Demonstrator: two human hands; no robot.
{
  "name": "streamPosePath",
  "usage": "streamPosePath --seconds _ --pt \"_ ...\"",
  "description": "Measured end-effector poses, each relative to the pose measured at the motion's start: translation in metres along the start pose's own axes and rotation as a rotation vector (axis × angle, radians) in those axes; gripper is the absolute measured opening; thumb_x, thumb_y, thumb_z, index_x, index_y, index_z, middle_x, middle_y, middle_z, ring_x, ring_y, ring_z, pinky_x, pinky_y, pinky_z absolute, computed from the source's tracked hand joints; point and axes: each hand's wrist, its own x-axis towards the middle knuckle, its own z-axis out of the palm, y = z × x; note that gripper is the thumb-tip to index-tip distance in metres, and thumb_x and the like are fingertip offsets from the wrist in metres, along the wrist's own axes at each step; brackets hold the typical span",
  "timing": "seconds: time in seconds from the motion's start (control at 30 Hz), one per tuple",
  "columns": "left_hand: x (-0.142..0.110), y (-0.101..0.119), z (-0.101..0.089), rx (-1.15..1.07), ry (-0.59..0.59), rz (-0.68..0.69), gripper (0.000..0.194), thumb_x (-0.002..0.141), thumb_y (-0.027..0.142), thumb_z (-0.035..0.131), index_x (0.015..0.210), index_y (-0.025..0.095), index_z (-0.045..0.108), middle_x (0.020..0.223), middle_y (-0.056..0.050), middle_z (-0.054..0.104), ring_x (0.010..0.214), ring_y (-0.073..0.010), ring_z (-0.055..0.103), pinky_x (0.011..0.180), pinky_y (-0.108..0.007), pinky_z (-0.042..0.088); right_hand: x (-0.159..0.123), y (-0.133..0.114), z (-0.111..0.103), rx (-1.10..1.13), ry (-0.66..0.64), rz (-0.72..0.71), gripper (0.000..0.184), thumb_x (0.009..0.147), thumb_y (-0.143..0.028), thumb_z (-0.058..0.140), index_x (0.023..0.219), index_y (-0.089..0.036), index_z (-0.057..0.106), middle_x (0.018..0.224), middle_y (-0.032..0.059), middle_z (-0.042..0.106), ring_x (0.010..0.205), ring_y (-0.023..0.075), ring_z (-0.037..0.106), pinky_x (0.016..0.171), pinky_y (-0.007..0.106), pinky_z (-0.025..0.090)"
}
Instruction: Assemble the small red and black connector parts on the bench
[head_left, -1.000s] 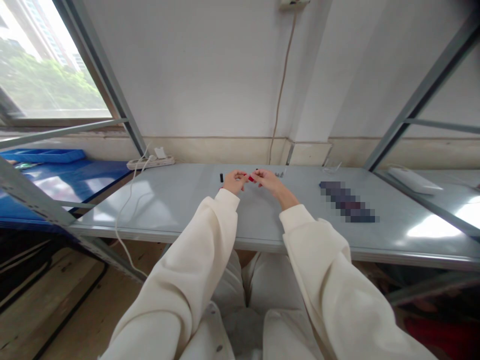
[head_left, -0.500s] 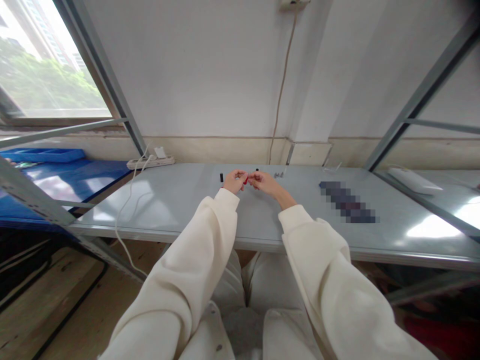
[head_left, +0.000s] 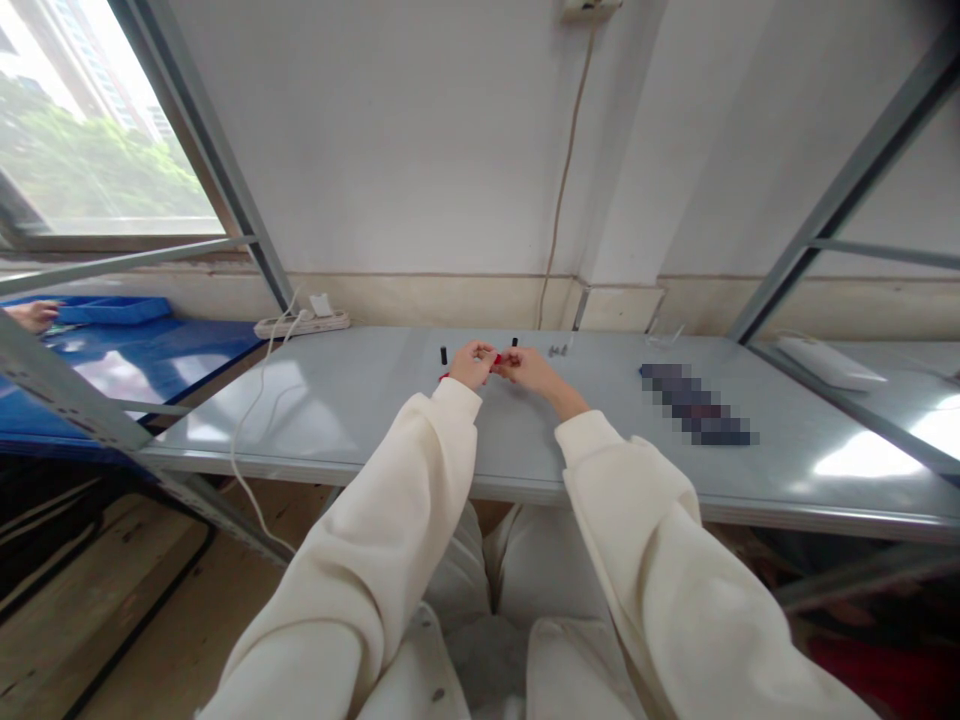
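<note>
My left hand (head_left: pixel 471 364) and my right hand (head_left: pixel 528 368) meet over the middle of a grey table (head_left: pixel 360 410). Both are pinched on a small red piece (head_left: pixel 496 360) held between their fingertips. What exactly the red piece is, I cannot make out at this size. A small black upright part (head_left: pixel 443 355) stands just left of my left hand. Another small black part (head_left: pixel 514 342) stands right behind my right hand. Several tiny grey parts (head_left: pixel 556 350) lie a little to the right.
A white power strip (head_left: pixel 301 323) with a cable trailing off the table's front edge lies at the back left. A blurred dark object (head_left: pixel 697 404) rests to the right. A blue table (head_left: pixel 127 345) at left has another person's hand (head_left: pixel 30 315) on it. Metal frame posts flank both sides.
My hands have drawn closer together around the red piece, the right one shifting slightly left. Another person's hand has appeared at the far left on the blue table.
</note>
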Motion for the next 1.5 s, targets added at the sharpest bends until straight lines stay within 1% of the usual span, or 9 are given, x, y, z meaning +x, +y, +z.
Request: streamPosePath --seconds 0.1,0.2,0.27,0.33,0.67,0.9,1.2,1.4,1.5 --pt "-0.004 -0.004 0.002 0.212 0.065 0.169 0.005 0.070 0.021 0.055 0.073 0.018 0.054 0.064 -0.001 0.057 0.055 -0.0105 0.050 0.056 -0.023 0.041 0.003 0.012 -0.006 -0.235 0.139 0.044 0.015 0.064 -0.025 0.062 0.057 -0.018 0.052 0.056 -0.0004 0.053 0.055 0.0102 0.046 0.055 0.023 0.036" --pt "-0.007 -0.007 0.004 0.385 -0.064 0.295 0.002 0.069 0.021 0.054 0.069 0.021 0.056 0.062 -0.001 0.057 0.063 -0.0140 0.053 0.065 -0.025 0.042 0.005 0.023 -0.013 -0.388 0.266 0.125 0.014 0.066 -0.022 0.061 0.057 -0.018 0.051 0.062 0.0038 0.057 0.064 0.0145 0.051 0.062 0.026 0.038" --pt "-0.008 -0.008 0.005 0.436 -0.153 0.305 0.004 0.069 0.022 0.054 0.067 0.022 0.057 0.059 0.000 0.057 0.062 -0.0145 0.053 0.065 -0.025 0.042 0.006 0.030 -0.014 -0.423 0.320 0.155 0.013 0.067 -0.022 0.060 0.058 -0.018 0.052 0.066 0.0063 0.058 0.070 0.0171 0.053 0.066 0.028 0.038" --pt "-0.008 -0.009 0.006 0.441 -0.168 0.303 0.004 0.068 0.022 0.054 0.065 0.022 0.058 0.057 0.001 0.057 0.060 -0.0146 0.052 0.064 -0.025 0.043 0.008 0.035 -0.014 -0.435 0.348 0.159 0.012 0.068 -0.023 0.059 0.060 -0.019 0.052 0.068 0.0078 0.059 0.075 0.0186 0.054 0.069 0.029 0.039" --pt "-0.009 -0.010 0.006 0.528 -0.180 0.386 0.009 0.071 0.023 0.051 0.066 0.021 0.059 0.058 -0.002 0.057 0.056 -0.0151 0.051 0.058 -0.024 0.039 0.022 0.044 -0.007 -0.565 0.298 0.142 0.011 0.073 -0.026 0.053 0.074 -0.017 0.059 0.080 0.0099 0.062 0.078 0.0191 0.055 0.070 0.029 0.040" --pt "-0.009 -0.010 0.006 0.573 -0.172 0.409 0.010 0.072 0.023 0.050 0.067 0.021 0.059 0.059 -0.002 0.059 0.057 -0.0151 0.053 0.058 -0.024 0.039 0.026 0.047 -0.007 -0.548 0.287 0.147 0.013 0.073 -0.028 0.054 0.077 -0.016 0.059 0.081 0.0115 0.062 0.078 0.0208 0.056 0.070 0.031 0.040" --pt "-0.013 0.000 0.003 0.738 -0.270 0.305 0.021 0.078 0.028 0.041 0.082 0.020 0.060 0.075 -0.003 0.064 0.072 -0.0158 0.057 0.068 -0.026 0.043 0.026 0.048 -0.009 -0.611 0.263 0.232 0.018 0.074 -0.032 0.055 0.080 -0.015 0.061 0.085 0.0100 0.064 0.080 0.0189 0.057 0.070 0.027 0.041" --pt "-0.015 0.002 0.003 0.778 -0.349 0.284 0.021 0.077 0.028 0.042 0.083 0.019 0.061 0.078 -0.004 0.065 0.077 -0.0165 0.058 0.073 -0.027 0.043 0.023 0.048 -0.013 -0.654 0.270 0.261 0.016 0.074 -0.028 0.056 0.082 -0.015 0.062 0.088 0.0111 0.064 0.083 0.0181 0.058 0.072 0.026 0.041" --pt "-0.014 0.003 0.002 0.777 -0.308 0.240 0.021 0.078 0.027 0.042 0.085 0.019 0.060 0.077 -0.005 0.064 0.078 -0.0177 0.058 0.073 -0.029 0.044 0.022 0.047 -0.013 -0.653 0.273 0.264 0.016 0.074 -0.026 0.056 0.083 -0.014 0.063 0.089 0.0118 0.064 0.084 0.0184 0.058 0.072 0.026 0.041"
